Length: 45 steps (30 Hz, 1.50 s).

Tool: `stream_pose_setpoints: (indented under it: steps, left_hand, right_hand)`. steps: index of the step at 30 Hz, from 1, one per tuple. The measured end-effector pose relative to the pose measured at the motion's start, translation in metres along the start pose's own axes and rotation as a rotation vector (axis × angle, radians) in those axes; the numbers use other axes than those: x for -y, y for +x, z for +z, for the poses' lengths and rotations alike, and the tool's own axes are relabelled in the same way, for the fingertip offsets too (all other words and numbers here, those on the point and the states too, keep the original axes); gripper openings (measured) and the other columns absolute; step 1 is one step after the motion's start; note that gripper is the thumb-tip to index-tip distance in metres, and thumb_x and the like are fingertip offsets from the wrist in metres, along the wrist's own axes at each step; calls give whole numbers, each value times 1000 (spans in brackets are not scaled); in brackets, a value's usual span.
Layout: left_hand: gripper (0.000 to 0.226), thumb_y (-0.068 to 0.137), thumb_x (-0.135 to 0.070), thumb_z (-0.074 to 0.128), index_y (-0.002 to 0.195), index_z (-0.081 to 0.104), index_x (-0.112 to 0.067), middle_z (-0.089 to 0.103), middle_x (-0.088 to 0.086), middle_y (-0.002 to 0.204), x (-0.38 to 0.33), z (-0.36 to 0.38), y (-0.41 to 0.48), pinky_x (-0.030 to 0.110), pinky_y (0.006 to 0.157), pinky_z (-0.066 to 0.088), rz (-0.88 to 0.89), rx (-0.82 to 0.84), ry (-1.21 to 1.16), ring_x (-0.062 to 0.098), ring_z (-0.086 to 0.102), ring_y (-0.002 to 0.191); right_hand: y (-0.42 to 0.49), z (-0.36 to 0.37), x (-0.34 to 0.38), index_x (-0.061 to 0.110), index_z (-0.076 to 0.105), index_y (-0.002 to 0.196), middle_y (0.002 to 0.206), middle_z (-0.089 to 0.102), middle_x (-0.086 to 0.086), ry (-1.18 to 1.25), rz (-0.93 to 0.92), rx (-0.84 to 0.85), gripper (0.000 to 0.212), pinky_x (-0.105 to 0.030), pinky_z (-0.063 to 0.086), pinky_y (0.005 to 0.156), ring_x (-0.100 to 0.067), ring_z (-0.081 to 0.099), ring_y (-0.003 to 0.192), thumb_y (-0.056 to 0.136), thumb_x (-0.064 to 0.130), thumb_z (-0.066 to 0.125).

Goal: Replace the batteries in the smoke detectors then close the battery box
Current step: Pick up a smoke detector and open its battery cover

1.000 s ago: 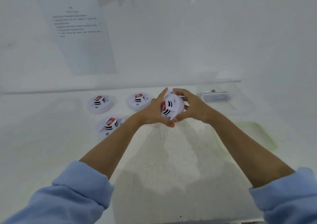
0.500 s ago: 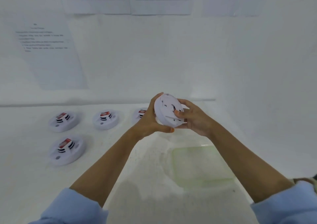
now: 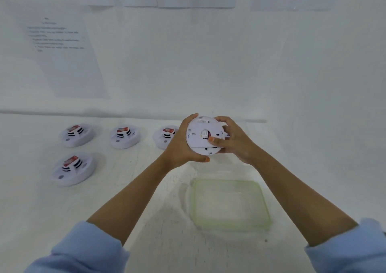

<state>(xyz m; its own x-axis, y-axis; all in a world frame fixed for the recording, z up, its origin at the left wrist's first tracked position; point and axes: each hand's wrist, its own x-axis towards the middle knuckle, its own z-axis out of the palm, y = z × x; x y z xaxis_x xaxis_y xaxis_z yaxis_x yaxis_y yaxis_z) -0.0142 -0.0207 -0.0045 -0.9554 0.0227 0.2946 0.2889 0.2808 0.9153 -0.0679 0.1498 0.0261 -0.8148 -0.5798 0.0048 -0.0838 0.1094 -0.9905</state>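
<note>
**Both hands raise one smoke detector above the counter.** The held detector (image 3: pixel 201 135) is in the air above the counter (image 3: pixel 171 241), about midway along its far edge and just beyond a green-rimmed container (image 3: pixel 226 181).

The left hand (image 3: pixel 179 147) cups the left and lower rim, with its fingers curled behind the disc and its thumb under the bottom edge. The right hand (image 3: pixel 236 144) grips the right rim, with its fingers wrapped over the top and its thumb laid across the flat back beside the centre hole.

1.0 s ago the slotted face with its red label was toward the camera. The detector is now turned over, and its plain white back faces the camera more squarely than 0.5 s ago. A straight seam crosses the lower part of that back.

The green-rimmed container is clear and shallow and lies flat toward the counter's near right corner, below the hands. It may be a lid rather than a tray, and only the counter surface shows through it.

Four more detectors rest face up on the left half of the counter:
- The far-left detector (image 3: pixel 76 134), the middle detector (image 3: pixel 125 137) and the third detector (image 3: pixel 165 135) form a row along the far edge. The third is partly hidden by the left hand.
- The front-left detector (image 3: pixel 73 169) sits nearer the front edge.

Each has a red label on a black-slotted raised centre. A printed sheet (image 3: pixel 62 53) hangs on the wall behind.
</note>
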Motion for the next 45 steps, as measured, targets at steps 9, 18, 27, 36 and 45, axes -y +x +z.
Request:
stream_pose_setpoints:
  steps: [9,18,27,36,45]
  left_hand:
    - [99,45,-2,80,129,28,-15,43,-13,120,-12,-8,3,2,78,41,43,-28,117,-21,46,103]
    - [102,46,0,80,135,30,-1,45,-8,119,-11,-15,0,0,77,40,29,26,158,-22,47,100]
    - [99,53,14,82,135,30,-3,46,-2,119,-6,-20,2,1,73,41,8,43,171,-23,47,94]
    - [98,53,15,81,135,30,-5,44,4,123,-7,-21,10,0,70,42,28,37,160,-25,47,90]
    - [98,48,-3,79,133,30,-5,43,-1,123,-3,-21,17,1,76,41,40,76,137,-22,47,98]
  right_hand:
    - [2,-2,20,21,39,132,124,37,3,-734,-377,-43,77,-21,33,90,-12,34,113,65,25,77]
    - [10,4,38,12,46,126,108,44,0,-1085,-386,122,68,-26,40,82,-17,43,100,67,28,75]
    - [14,13,37,6,48,125,107,49,-9,-1250,-411,144,71,-25,38,78,-23,47,95,65,31,76]
    - [20,9,43,9,50,122,106,49,-8,-1313,-404,167,67,-21,31,72,-19,43,90,64,32,75]
    - [25,3,42,10,48,127,107,49,-7,-1300,-407,170,75,-24,37,75,-18,44,91,62,33,76]
